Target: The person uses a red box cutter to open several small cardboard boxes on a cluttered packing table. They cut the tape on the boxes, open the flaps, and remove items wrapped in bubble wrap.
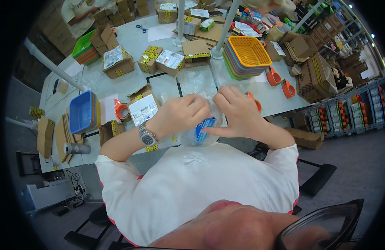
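Observation:
Close to my body, at the table's near edge, a small blue box (204,129) is wrapped in clear bubble wrap (218,118). My left hand (182,114), with a metal watch on its wrist, has its fingers curled and pinched on the wrap's left side. On the other side my right hand (239,111) grips the wrap with bent fingers, its thumb stretched across the box. The hands partly hide the box and the wrap's upper edge. Left of my left hand lies an opened carton with a white label (143,110).
Stacked baskets stand at left, blue on top (82,112), and far right, yellow on top (249,50). Orange tape dispensers (121,110) lie about. Taped cartons (170,61) cover the far side. White poles (181,21) rise from the table. A grey cup (77,148) lies near the left edge.

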{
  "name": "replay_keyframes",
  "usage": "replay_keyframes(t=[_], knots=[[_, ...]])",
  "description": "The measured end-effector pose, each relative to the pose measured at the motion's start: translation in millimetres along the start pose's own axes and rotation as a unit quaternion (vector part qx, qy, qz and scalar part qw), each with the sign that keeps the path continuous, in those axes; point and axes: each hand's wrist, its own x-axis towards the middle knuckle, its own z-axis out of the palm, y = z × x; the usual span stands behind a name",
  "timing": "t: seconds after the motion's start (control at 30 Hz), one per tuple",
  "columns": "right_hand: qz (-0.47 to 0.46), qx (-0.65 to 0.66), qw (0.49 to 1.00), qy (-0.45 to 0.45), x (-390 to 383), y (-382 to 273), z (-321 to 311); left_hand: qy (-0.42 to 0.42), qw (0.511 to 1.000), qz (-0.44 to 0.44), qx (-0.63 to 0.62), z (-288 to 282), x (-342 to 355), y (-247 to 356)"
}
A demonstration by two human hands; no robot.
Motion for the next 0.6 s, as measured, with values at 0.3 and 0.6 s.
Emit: replay_keyframes(t=[0.3,0.6], knots=[[-0.163,-0.165,0.971,-0.061,12,1,-22,-0.016,0.988,0.087,0.128,-38,14,5],[-0.295,-0.069,0.953,-0.007,12,12,-24,0.012,0.980,0.147,0.132,-61,2,11]])
